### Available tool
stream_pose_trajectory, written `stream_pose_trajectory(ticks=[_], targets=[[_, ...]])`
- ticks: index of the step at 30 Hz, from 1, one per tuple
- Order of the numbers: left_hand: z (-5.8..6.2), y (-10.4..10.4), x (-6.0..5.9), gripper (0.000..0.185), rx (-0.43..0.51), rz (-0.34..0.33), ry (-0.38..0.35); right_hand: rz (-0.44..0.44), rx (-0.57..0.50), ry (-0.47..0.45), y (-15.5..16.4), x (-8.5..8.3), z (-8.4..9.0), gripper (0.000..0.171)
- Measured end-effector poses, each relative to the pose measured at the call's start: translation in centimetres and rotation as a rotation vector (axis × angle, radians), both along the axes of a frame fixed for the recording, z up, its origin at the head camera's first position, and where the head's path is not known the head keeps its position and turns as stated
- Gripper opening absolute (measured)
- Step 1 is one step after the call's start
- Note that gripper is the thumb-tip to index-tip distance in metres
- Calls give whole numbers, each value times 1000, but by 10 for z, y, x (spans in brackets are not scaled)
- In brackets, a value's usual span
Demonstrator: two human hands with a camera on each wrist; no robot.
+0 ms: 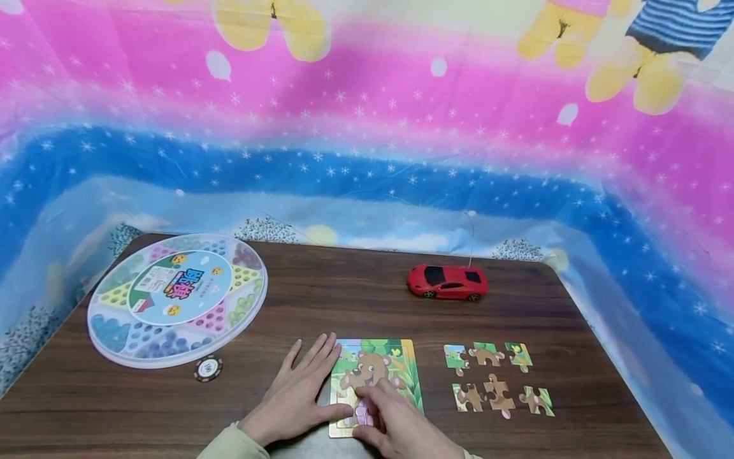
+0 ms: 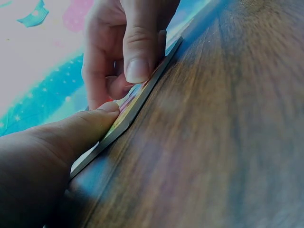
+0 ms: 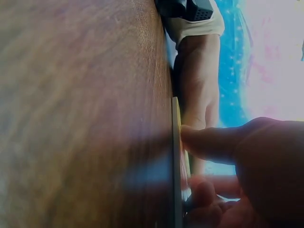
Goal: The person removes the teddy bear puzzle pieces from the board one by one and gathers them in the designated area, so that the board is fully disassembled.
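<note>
Bare hands, both: left hand [image 1: 292, 398] and right hand [image 1: 401, 427], no rings, no gloves. Nails kept short and unpainted, plainly shown on one thumb in the left wrist view. Wore long sleeves of a pale cream or beige cloth, cuffs [image 1: 232, 443] ending at the wrists. Carried a dark strapped device [image 3: 190, 9] on the left forearm above the light cuff [image 3: 197, 28], with a perforated or meshed face.
</note>
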State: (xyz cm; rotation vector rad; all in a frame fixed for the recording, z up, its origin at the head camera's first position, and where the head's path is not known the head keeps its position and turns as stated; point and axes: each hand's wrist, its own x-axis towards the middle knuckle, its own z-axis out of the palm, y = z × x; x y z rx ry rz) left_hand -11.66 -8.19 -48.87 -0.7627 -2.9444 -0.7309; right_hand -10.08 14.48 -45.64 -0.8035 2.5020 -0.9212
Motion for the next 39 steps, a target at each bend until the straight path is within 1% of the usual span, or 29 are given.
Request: stream_pose_trajectory(ticks=[4, 9, 14, 22, 29, 34, 36, 39], targets=[[0, 0, 0, 104, -4, 2, 9, -7, -31, 17, 0, 0, -1, 41], [-1, 1, 0, 105, -3, 5, 14, -33, -44, -10, 0, -1, 0, 40], [-1, 0, 0, 104, 3, 6, 8, -33, -53, -6, 1, -1, -1, 37], [-2, 0, -1, 105, 0, 4, 6, -58, -22, -56, -1, -1, 1, 36], [0, 0, 0, 106, 4, -3, -10, -46, -28, -9, 0, -1, -1, 34], [1, 0, 0, 110, -8, -9, 5, -31, -39, 55, 1, 0, -3, 31], [1, 0, 1, 111, -13, -9, 16, -27, -42, 60, 1, -1, -3, 31], [1, 0, 1, 110, -18, -9, 9, -28, -49, 35, 1, -2, -3, 31]])
